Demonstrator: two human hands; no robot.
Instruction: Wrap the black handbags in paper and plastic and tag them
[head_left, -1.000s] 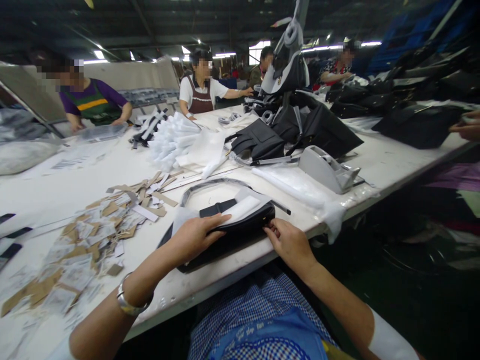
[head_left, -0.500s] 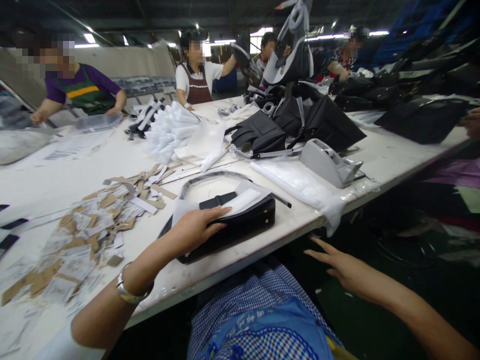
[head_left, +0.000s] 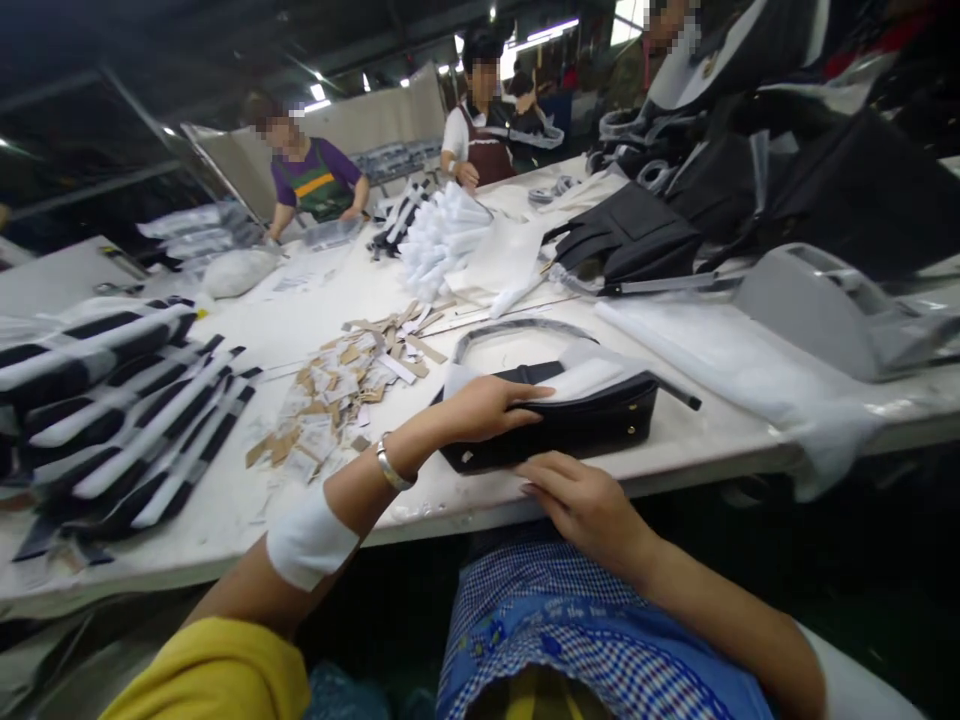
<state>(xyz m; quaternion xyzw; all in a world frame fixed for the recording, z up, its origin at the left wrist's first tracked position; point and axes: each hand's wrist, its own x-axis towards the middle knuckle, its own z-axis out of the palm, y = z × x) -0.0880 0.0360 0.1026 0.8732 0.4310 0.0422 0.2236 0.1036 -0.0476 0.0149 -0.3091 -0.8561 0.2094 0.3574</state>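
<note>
A black handbag (head_left: 585, 432) lies on its side near the table's front edge, with a looped strap (head_left: 517, 328) behind it and white wrapping sheet (head_left: 600, 372) along its top. My left hand (head_left: 487, 408) grips the bag's upper edge, fingers over the wrapping and thumb on the front. By the bag's lower edge, at the table's rim, is my right hand (head_left: 589, 500), its fingers bent and close together. Whether anything is between those fingers is hidden.
Loose tags (head_left: 337, 385) are heaped left of the bag, and wrapped black straps (head_left: 142, 420) farther left. Behind stand rolled white sheets (head_left: 442, 235), black bags (head_left: 637, 235), a grey tape dispenser (head_left: 817, 300) and white plastic sheeting (head_left: 712, 350). Co-workers (head_left: 315, 175) are across the table.
My right hand has come in from the right, fingers formerly spread, to the bag's lower edge. My left hand stays on the bag. The view has turned left.
</note>
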